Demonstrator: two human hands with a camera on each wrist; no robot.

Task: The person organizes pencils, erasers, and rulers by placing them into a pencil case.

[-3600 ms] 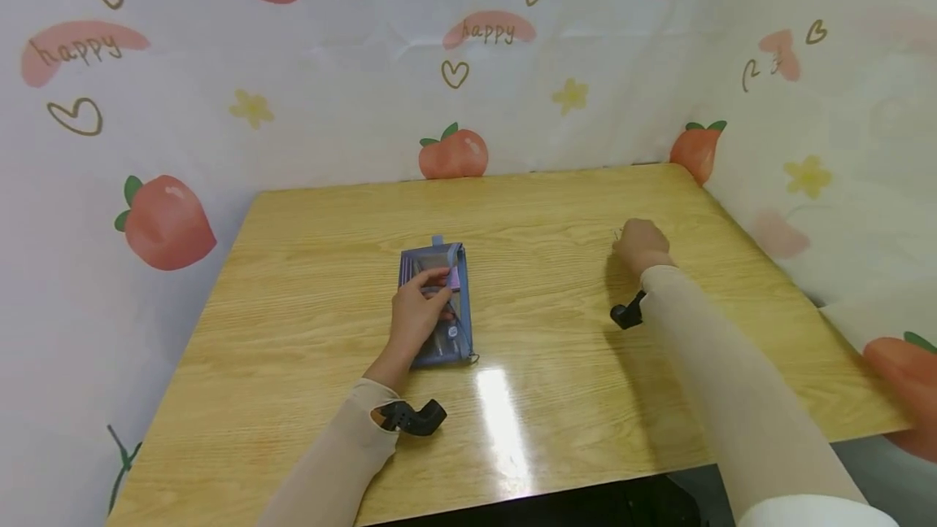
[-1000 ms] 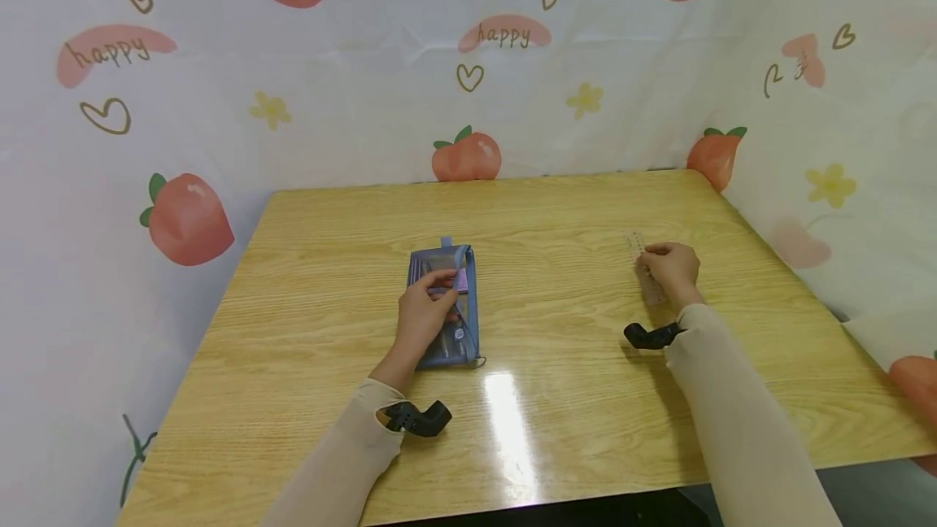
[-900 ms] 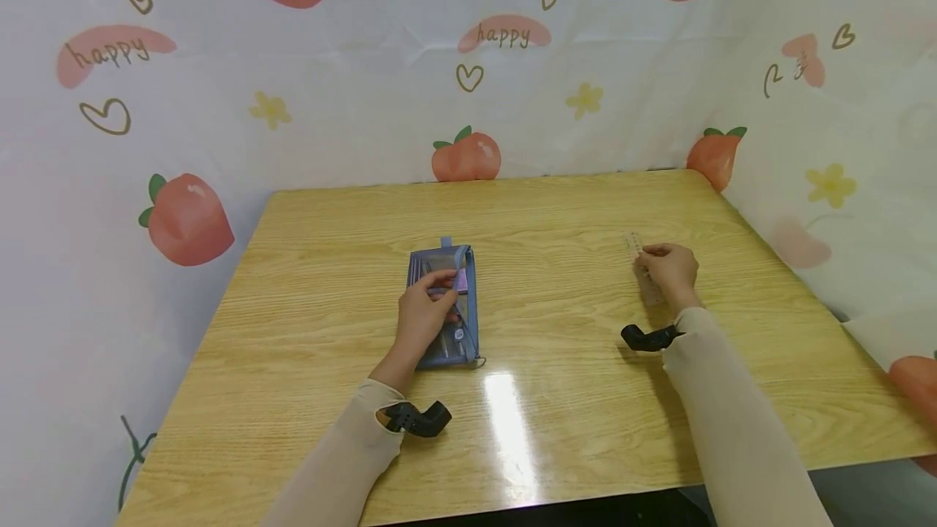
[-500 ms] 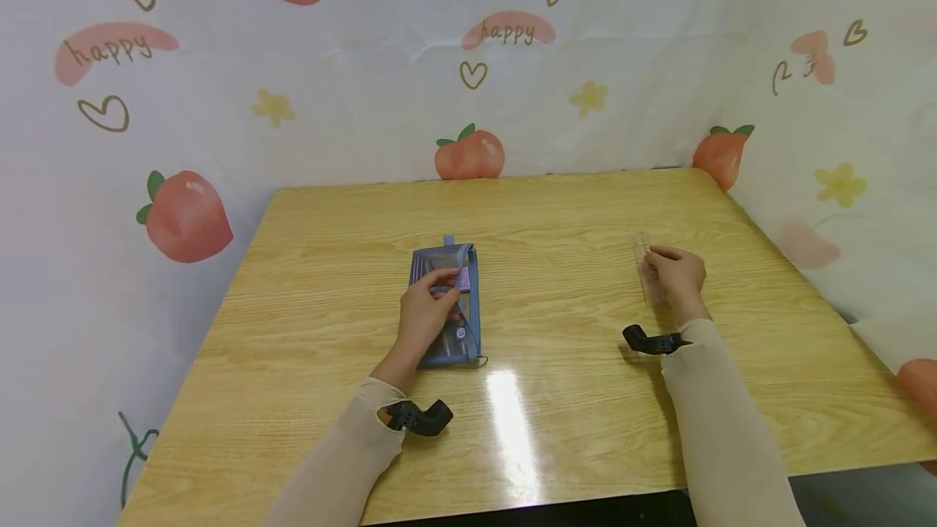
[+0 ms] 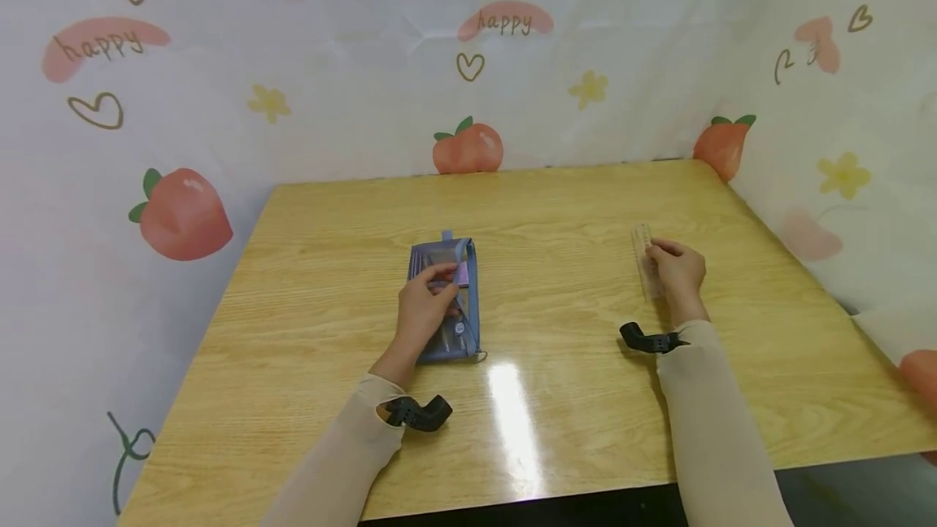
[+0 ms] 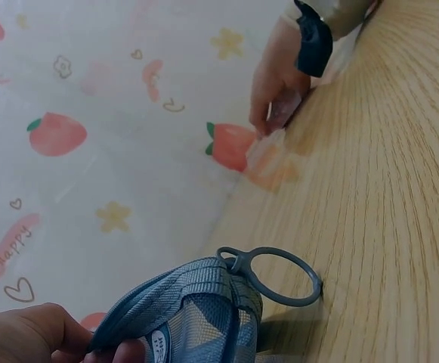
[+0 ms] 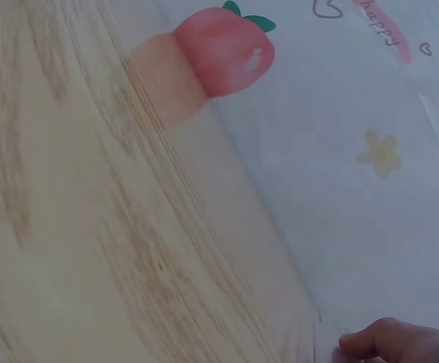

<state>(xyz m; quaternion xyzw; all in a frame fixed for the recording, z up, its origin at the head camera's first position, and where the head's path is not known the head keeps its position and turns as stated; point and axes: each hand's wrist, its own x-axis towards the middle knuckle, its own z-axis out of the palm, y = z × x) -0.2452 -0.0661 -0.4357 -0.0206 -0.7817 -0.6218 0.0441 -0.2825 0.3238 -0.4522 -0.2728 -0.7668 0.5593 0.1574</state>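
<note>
A blue mesh pencil case [image 5: 472, 311] lies on the table in the head view, its zip side gaping. My left hand [image 5: 423, 307] pinches the edge of that opening between thumb and fingers. Inside show a purple item [image 5: 464, 274] and some slim pen-like shapes. The left wrist view has the case's zip end with a ring pull [image 6: 277, 249] close by. Off to the right, my right hand [image 5: 679, 271] pinches a clear ruler [image 5: 642, 254] by its side, pointing away from me. In the right wrist view only fingers [image 7: 389, 336] enter at the bottom corner.
The wooden table [image 5: 329, 307] meets a white peach-printed sheet [image 5: 351, 104] at its back and sides. A black wrist camera [image 5: 417, 413] sits on the left forearm, another wrist camera [image 5: 647, 339] on the right one.
Since the oldest frame, my right hand has come nearer and turned, so the ruler now shows beside the fingers. My left hand keeps its hold on the case.
</note>
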